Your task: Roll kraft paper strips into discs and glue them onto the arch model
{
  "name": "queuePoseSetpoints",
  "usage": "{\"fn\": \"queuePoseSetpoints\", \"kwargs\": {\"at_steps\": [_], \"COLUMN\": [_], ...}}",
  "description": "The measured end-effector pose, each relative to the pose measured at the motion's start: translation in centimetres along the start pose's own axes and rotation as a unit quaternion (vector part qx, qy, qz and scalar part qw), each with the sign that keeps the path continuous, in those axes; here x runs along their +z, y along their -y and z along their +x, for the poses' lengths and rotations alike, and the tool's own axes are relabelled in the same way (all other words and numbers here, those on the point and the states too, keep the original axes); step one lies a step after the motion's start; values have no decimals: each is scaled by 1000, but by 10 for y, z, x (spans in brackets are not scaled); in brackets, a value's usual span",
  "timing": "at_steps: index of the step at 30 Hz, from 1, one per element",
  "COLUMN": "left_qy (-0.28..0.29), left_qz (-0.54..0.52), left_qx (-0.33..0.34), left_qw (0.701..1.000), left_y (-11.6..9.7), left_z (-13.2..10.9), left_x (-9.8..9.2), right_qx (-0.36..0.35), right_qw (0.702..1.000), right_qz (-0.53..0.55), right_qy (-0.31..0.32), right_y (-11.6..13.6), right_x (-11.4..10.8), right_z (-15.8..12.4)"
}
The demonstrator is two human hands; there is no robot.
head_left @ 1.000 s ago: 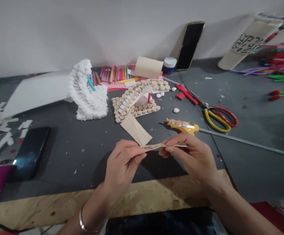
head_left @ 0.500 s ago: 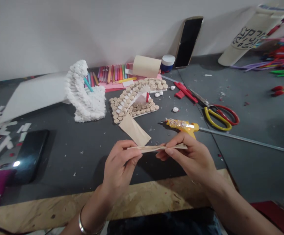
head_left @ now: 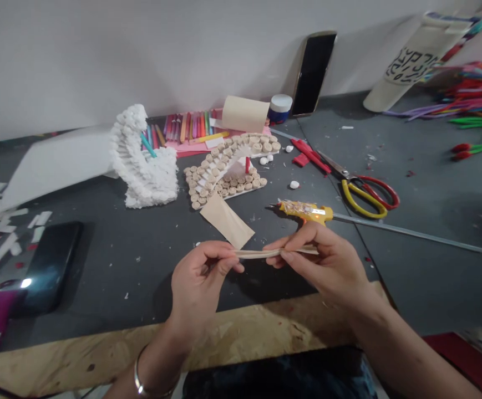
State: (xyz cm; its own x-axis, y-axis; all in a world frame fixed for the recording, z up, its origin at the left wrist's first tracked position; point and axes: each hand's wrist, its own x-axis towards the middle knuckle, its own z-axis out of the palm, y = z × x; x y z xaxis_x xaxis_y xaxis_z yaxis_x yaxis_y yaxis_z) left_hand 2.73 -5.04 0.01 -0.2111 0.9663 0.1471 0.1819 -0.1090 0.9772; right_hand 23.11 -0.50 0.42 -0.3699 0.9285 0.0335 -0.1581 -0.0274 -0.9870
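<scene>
Both my hands hold one narrow folded strip of tan paper [head_left: 261, 253] level above the dark mat. My left hand [head_left: 201, 280] pinches its left end between thumb and fingers. My right hand [head_left: 328, 266] pinches the strip's right part, fingers closed along it. Just beyond the strip a loose tan paper piece [head_left: 226, 220] lies flat on the mat. Close behind my right hand lies a yellow glue gun [head_left: 305, 210] on its side.
Behind stand a white paper swan model [head_left: 143, 160] and an arch of rolled tan paper coils [head_left: 228, 163]. Scissors [head_left: 365, 191] and a metal ruler [head_left: 411, 233] lie right. A dark phone [head_left: 51, 266] lies left; another phone [head_left: 312, 72] leans on the wall.
The strip between my fingers has been pressed flatter and narrower. My left hand has slid a little down and left along it. The view has shifted slightly.
</scene>
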Motion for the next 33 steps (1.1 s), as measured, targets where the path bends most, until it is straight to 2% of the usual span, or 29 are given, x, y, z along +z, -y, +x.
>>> {"fn": "queuePoseSetpoints", "kwargs": {"at_steps": [4,8,13,17,20,23,25,27,30,33], "left_qy": [-10,-19,-23,13,39,44,36,21,9,-2], "left_qz": [-21,-17,-13,22,59,95,113,125,128,129], "left_qx": [-24,-16,28,66,80,94,102,98,87,73], "left_qw": [999,1000,999,998,994,990,988,987,988,989], "left_y": [-7,-8,-3,3,6,7,7,6,6,6], "left_z": [1,0,-4,-7,-7,-5,-5,-5,-6,-6], "left_x": [3,4,4,2,0,-2,-2,-3,-2,-1], "right_qx": [7,-27,-52,-81,-116,-134,-139,-130,-76,-29], "right_qw": [998,980,942,893,851,829,829,841,880,920], "right_qz": [-58,-197,-330,-433,-490,-517,-522,-511,-458,-377], "right_qy": [1,3,38,90,153,167,145,121,98,101], "right_y": [0,3,11,18,21,21,20,19,17,13], "right_x": [-2,-5,-9,-8,-4,3,8,13,18,19], "right_z": [0,2,4,9,15,19,21,23,24,24]}}
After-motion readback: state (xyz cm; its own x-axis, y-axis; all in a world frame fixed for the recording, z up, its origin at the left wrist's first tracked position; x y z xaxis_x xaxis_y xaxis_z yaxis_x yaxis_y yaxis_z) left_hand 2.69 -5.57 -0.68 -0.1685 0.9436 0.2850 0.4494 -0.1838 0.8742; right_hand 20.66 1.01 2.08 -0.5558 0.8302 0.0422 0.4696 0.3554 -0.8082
